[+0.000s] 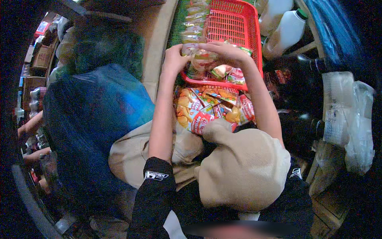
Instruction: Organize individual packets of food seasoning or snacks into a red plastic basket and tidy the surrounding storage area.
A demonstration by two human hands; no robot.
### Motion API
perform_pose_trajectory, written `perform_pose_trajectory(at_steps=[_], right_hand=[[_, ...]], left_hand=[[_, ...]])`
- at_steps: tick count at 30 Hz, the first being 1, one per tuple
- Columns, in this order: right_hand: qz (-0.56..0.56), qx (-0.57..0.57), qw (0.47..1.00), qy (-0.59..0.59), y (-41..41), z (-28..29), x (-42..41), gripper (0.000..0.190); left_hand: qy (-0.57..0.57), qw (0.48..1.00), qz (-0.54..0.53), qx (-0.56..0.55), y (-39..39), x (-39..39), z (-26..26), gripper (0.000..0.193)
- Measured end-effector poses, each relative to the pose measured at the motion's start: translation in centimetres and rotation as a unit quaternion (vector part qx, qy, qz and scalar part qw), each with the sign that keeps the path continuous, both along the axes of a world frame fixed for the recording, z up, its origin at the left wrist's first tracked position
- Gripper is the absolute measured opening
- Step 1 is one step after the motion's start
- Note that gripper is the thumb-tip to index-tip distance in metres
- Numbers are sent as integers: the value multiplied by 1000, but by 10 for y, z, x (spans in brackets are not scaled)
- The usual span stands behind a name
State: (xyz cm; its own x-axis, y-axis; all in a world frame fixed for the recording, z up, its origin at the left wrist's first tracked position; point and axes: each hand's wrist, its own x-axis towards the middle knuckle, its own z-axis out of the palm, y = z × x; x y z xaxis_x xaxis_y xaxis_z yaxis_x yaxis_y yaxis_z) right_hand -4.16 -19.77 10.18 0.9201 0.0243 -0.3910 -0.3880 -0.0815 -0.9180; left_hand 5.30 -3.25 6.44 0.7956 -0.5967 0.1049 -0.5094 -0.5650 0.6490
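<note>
Both my hands are at the left part of a red plastic basket (257, 33). My left hand (176, 56) grips the near end of a row of clear plastic containers (195, 27), with thumb and fingers around its side. Over the top of a clear container (204, 56) at that same end lies my right hand (228, 53), its fingers reaching across to the left. Small printed packets (235, 76) lie in the basket beneath my right wrist. Nearer to me, a pile of red and orange seasoning packets (191, 119) sits between the basket and my knees.
White plastic jugs (288, 30), one with a green cap, stand right of the basket. A dark blue plastic bag (119, 98) bulges at my left. Clear plastic bags (340, 110) hang at the far right. Another person's forearms (32, 124) show at the left rim, beside shelved goods.
</note>
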Motion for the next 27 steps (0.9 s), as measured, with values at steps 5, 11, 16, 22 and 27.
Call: perform_pose_trajectory(at_steps=[5, 11, 16, 22, 27], right_hand=[[16, 113, 986, -124, 3, -39, -50, 69], [-114, -123, 961, -221, 47, -97, -31, 47], [-140, -281, 906, -283, 67, -100, -29, 40], [-116, -323, 890, -300, 67, -86, -25, 47], [-86, -316, 921, -209, 66, -63, -34, 46]], left_hand=[[24, 1000, -2, 17, 1, -4, 1, 48], [98, 995, 7, -34, -1, -4, -3, 28], [65, 994, -55, -72, 3, 6, -14, 22], [60, 995, -50, -66, 7, 18, -35, 23], [197, 963, -68, -171, 4, 24, -44, 17]])
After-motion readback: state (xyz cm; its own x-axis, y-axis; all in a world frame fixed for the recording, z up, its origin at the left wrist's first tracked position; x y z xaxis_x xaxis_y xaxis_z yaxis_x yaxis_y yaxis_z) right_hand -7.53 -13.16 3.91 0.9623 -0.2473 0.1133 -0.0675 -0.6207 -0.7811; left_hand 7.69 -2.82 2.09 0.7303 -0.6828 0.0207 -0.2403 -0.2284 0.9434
